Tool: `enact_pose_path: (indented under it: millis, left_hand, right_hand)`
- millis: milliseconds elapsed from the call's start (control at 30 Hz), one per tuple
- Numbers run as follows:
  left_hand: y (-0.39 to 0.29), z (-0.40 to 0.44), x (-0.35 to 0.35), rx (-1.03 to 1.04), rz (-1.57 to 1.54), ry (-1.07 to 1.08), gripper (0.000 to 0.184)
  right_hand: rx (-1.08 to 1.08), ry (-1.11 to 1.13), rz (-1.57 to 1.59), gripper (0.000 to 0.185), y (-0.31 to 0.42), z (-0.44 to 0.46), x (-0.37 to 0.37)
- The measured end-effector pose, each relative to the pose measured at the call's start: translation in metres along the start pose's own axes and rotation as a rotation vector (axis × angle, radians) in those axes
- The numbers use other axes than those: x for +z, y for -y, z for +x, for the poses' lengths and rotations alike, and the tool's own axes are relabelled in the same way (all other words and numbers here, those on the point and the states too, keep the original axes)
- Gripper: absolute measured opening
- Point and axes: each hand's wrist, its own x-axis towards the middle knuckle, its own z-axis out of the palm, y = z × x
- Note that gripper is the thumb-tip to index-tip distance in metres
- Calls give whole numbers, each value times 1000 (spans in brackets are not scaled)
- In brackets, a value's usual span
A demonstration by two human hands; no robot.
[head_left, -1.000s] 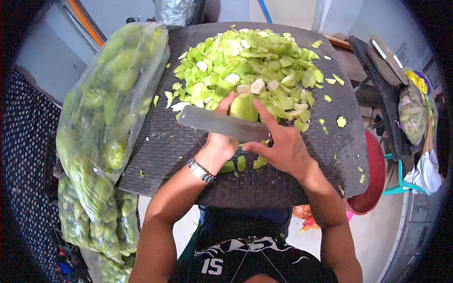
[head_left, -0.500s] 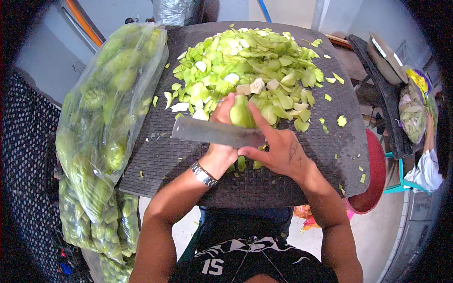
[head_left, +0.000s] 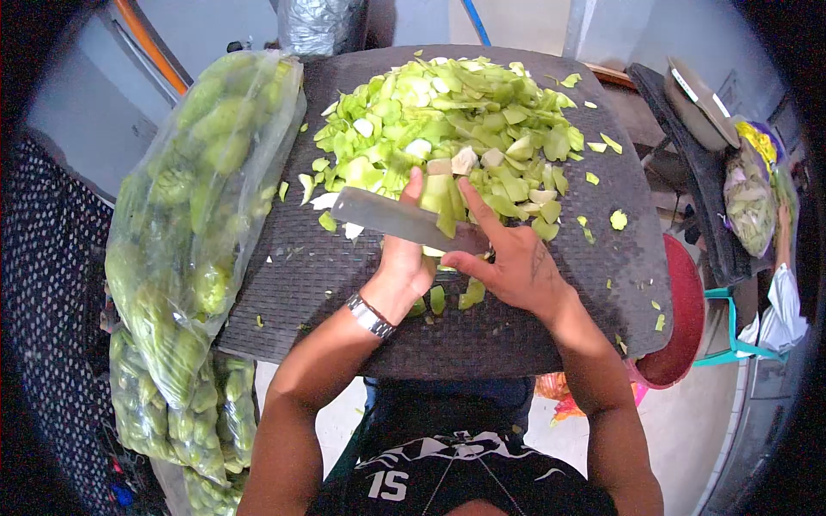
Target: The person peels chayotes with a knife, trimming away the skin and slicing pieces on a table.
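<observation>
A pale green chayote [head_left: 434, 188] is held in my left hand [head_left: 403, 258], whose fingers are partly hidden behind the blade. My right hand [head_left: 518, 265] grips a wide-bladed knife [head_left: 377, 215] and stretches its index finger along the chayote's right side. The blade points left, crossing in front of my left hand and the chayote's near end. A strip of green flesh or peel overlaps the blade's upper edge. Just beyond both hands rises a large heap of chayote slices [head_left: 430, 107], with a few cream-coloured chunks [head_left: 465, 161] at its near side.
A dark woven-pattern table [head_left: 284, 297] carries scattered peel bits. On the left lies a long clear bag of whole chayotes [head_left: 206, 185], with more bagged chayotes [head_left: 185, 413] below. Right of the table are a red tub [head_left: 680, 318], a teal stool [head_left: 731, 344] and another person's arm [head_left: 782, 236].
The knife has shifted slightly right and tilted more, its tip still at left. A strip now overlaps the blade, and the chayote shows a paler cut surface.
</observation>
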Motion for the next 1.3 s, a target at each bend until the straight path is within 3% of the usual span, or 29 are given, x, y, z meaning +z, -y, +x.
enact_pose_path:
  millis: [267,533,867,967,1167,1300]
  left_hand:
    - [6,9,-9,-35,-53,23,54]
    - [1,4,-3,-51,-49,4,47]
    - [-5,8,-8,-116,-82,139,40]
    - [1,7,-6,-104,-51,108,38]
    - [-3,8,-13,-140,-45,114,39]
    - [-5,7,-17,-129,-72,170,42]
  right_hand:
    - [-59,23,16,105,-6,-3,6]
    - [-100,44,-47,99,-8,-2,1]
    - [174,218,-4,98,9,1,-27]
    - [88,145,-17,99,-2,-2,-22]
    - [-212,-131,-92,81,-26,2,-14]
    - [-116,-86,19,73,-20,3,-19]
